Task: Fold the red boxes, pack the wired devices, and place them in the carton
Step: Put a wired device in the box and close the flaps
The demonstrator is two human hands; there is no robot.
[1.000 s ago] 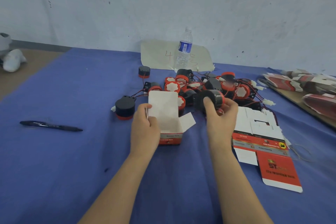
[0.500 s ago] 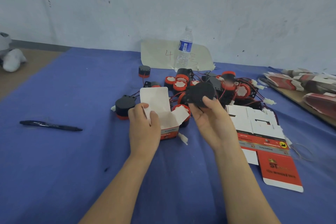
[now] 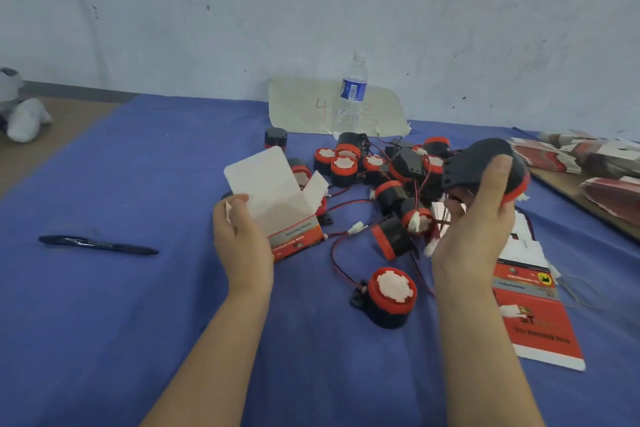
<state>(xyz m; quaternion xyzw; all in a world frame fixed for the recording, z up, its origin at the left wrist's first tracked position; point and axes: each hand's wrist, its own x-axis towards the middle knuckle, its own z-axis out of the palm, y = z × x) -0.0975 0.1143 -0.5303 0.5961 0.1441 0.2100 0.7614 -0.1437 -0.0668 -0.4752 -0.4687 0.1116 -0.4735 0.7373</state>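
Note:
My left hand point(image 3: 242, 243) grips a folded red box point(image 3: 277, 204) with its white lid flap standing open, tilted on the blue cloth. My right hand point(image 3: 474, 229) holds a black and red wired device point(image 3: 481, 166) lifted above the table, right of the box. A pile of several black and red wired devices point(image 3: 377, 170) with tangled red and black wires lies behind and between my hands. One device point(image 3: 391, 295) lies loose near the front. A flat unfolded red box point(image 3: 533, 308) lies under my right wrist.
A black pen point(image 3: 100, 245) lies on the blue cloth point(image 3: 104, 322) at the left. A water bottle point(image 3: 350, 97) stands on a paper sheet point(image 3: 301, 107) by the wall. Stacks of flat red boxes point(image 3: 588, 163) sit on a board at the right.
My right hand lifted the device up and to the right, dragging other wired devices toward me. My left hand tilted the open box to the left.

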